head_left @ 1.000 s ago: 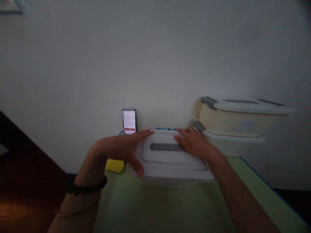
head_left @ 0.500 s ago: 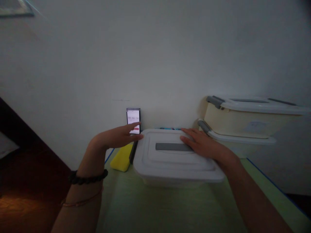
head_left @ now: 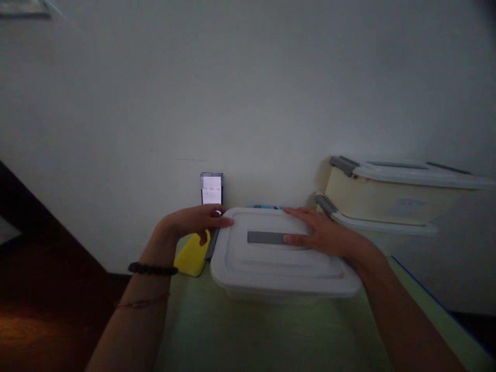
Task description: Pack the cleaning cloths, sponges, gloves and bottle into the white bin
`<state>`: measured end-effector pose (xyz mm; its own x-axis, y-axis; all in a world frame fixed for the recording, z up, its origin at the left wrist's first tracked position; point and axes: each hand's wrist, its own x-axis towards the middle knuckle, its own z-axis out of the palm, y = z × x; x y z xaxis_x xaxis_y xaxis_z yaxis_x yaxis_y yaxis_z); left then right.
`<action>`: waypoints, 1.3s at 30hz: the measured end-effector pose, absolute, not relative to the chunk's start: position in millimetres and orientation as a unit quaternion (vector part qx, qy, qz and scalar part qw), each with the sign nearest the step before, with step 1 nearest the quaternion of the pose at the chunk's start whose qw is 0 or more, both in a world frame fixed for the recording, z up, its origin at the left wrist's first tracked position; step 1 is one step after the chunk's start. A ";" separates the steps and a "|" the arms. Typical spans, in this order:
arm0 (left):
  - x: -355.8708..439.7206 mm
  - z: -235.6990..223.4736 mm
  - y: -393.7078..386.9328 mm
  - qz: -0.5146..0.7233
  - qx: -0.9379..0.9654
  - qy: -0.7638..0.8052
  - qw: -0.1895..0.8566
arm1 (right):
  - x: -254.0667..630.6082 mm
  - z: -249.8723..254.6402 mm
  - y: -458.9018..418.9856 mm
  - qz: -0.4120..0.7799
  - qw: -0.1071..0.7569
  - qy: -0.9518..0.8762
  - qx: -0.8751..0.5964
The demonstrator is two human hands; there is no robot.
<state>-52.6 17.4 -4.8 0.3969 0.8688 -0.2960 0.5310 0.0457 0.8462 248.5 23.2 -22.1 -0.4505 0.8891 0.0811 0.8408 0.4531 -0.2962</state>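
Observation:
A storage box with a white lid [head_left: 279, 266] stands in front of me, a grey handle [head_left: 265, 237] set into its top. At its left end my left hand [head_left: 199, 219] has its thumb on the lid's edge. The fingers curl down around the grey side latch [head_left: 211, 247], which they partly hide. My right hand [head_left: 320, 232] lies spread over the right part of the lid, its thumb on the grey handle. Whether the lid is fastened on the right is hidden by that hand and arm.
A phone [head_left: 212, 191] showing a timer leans on the wall behind my left hand. Beside the box lies a yellow object [head_left: 191, 256]. Two stacked cream boxes [head_left: 382, 199] stand at the back right of the green table [head_left: 271, 336]. Something blue [head_left: 265, 207] shows behind the lid.
My left hand has moved slightly right and its fingers have bent down at the box's left end. My right thumb has slid left onto the handle.

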 end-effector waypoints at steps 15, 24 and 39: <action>-78.0 -33.8 28.3 0.239 0.629 0.416 0.612 | 248.7 -22.1 23.1 0.119 0.123 -0.845 -0.507; -71.7 -22.3 26.4 0.202 0.661 0.418 0.590 | 248.3 -22.9 23.7 0.117 0.124 -0.840 -0.516; -58.5 12.1 12.8 0.105 0.705 0.542 0.445 | 246.8 -18.7 21.4 0.125 0.109 -0.838 -0.519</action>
